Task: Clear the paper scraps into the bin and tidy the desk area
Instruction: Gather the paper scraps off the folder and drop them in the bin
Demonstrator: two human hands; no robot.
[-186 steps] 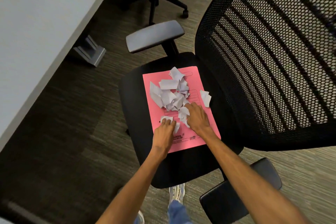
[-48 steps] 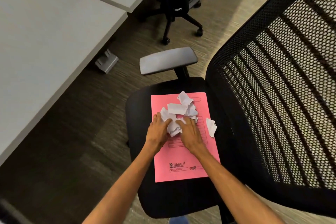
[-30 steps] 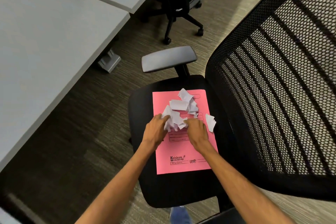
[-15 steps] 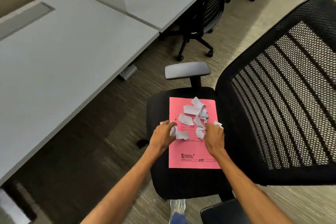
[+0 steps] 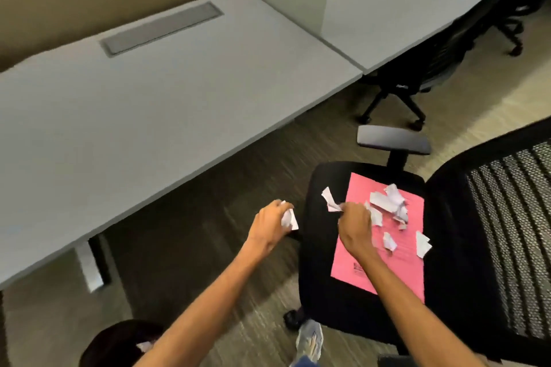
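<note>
Dark bin (image 5: 119, 343) at bottom left, one scrap inside. Left hand (image 5: 269, 228) clenched on white scraps (image 5: 288, 219) over bare floor. Right hand (image 5: 356, 225) pinching another scrap (image 5: 329, 202). Beyond, loose scraps on pink folder (image 5: 387, 265), long axis running away, on chair seat (image 5: 325, 283). Table (image 5: 134, 104) far left.

No text is legible. The pink folder (image 5: 396, 259) on the chair seat carries a small dark printed mark near its lower left corner, too blurred to read.
</note>
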